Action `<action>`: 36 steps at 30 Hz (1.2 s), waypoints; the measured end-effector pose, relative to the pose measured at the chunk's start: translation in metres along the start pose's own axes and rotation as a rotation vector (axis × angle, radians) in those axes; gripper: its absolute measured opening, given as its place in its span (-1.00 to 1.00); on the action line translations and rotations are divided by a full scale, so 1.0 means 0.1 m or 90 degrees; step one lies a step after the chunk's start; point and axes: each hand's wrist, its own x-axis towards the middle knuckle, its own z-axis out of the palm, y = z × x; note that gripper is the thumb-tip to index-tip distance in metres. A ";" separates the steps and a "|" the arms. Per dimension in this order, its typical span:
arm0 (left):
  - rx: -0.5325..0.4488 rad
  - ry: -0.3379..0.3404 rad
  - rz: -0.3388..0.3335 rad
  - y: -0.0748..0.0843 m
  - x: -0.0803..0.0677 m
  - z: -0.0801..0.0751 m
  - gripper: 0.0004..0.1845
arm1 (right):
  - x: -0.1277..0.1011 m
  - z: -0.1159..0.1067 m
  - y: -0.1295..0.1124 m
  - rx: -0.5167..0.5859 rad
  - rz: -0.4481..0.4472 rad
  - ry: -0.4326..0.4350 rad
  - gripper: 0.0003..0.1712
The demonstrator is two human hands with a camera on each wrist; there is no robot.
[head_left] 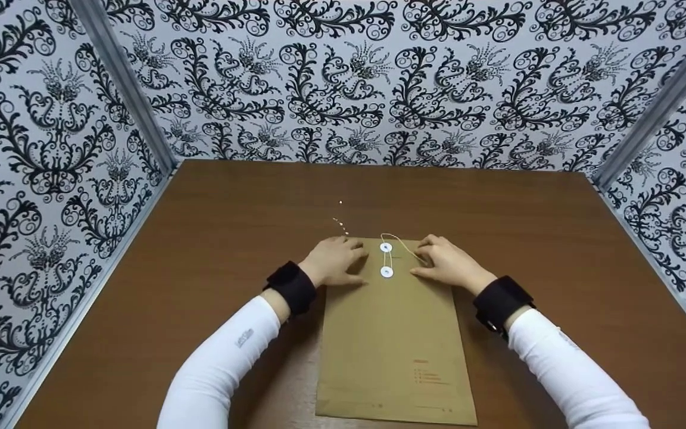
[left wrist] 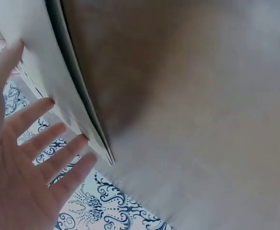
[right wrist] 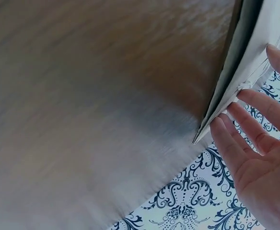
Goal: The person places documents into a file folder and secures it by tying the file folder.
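A brown paper envelope [head_left: 390,333] lies flat on the table, with small red print near its lower right. Two white round buttons, an upper one [head_left: 386,246] and a lower one [head_left: 386,272], sit near its top edge with a thin string [head_left: 401,242] looped between them. My left hand [head_left: 336,262] rests at the upper left of the envelope, its extended fingertips touching the paper. On the upper right, my right hand [head_left: 447,262] touches the envelope with spread fingers; the string runs to its fingertips. Both wrist views show the envelope's layered side edge [left wrist: 82,91] beside the fingers.
The brown wooden table [head_left: 230,202] extends around the envelope. Small white specks [head_left: 340,225] show just beyond the left hand. Patterned black-and-white walls [head_left: 355,77] enclose the back and both sides, with grey metal posts [head_left: 122,77] at the corners.
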 end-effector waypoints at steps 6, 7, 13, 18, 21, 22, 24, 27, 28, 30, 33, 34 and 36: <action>0.045 0.061 0.051 0.02 0.19 -0.02 -0.37 | 0.00 0.00 0.00 -0.007 -0.001 -0.001 -0.61; 0.043 0.061 0.058 0.03 0.23 -0.01 -0.37 | 0.00 0.00 0.01 -0.008 0.000 -0.002 -0.63; 0.066 0.072 0.080 0.08 0.42 0.04 -0.53 | 0.00 0.00 0.02 -0.002 0.000 -0.002 -0.69; 0.131 0.105 0.086 0.09 0.52 0.06 -0.59 | 0.02 -0.02 0.03 0.003 0.006 -0.008 -0.66; 0.172 0.113 0.089 0.10 0.56 0.06 -0.64 | 0.03 -0.03 0.02 0.005 0.002 -0.012 -0.66; 0.190 0.119 0.091 0.10 0.58 0.06 -0.67 | 0.03 -0.04 0.02 0.004 0.002 -0.014 -0.67; 0.236 0.138 0.095 0.10 0.61 0.07 -0.72 | 0.04 -0.05 0.02 0.000 0.003 -0.016 -0.65; 0.297 0.170 0.106 0.09 0.67 0.11 -0.75 | 0.05 -0.05 0.03 -0.003 0.008 -0.022 -0.67; 0.308 0.178 0.110 0.08 0.68 0.12 -0.75 | 0.04 -0.05 0.03 -0.003 0.012 -0.023 -0.69; 0.320 0.195 0.121 0.06 0.69 0.14 -0.76 | 0.04 -0.04 0.02 -0.003 0.015 -0.024 -0.69; 0.327 0.214 0.140 0.02 0.69 0.17 -0.77 | 0.04 -0.03 0.02 -0.001 0.019 -0.024 -0.63; 0.331 0.221 0.146 0.00 0.69 0.18 -0.77 | 0.03 -0.03 0.01 -0.001 0.020 -0.025 -0.61; 0.343 0.234 0.159 -0.03 0.69 0.18 -0.77 | 0.03 -0.03 0.01 -0.003 0.019 -0.022 -0.59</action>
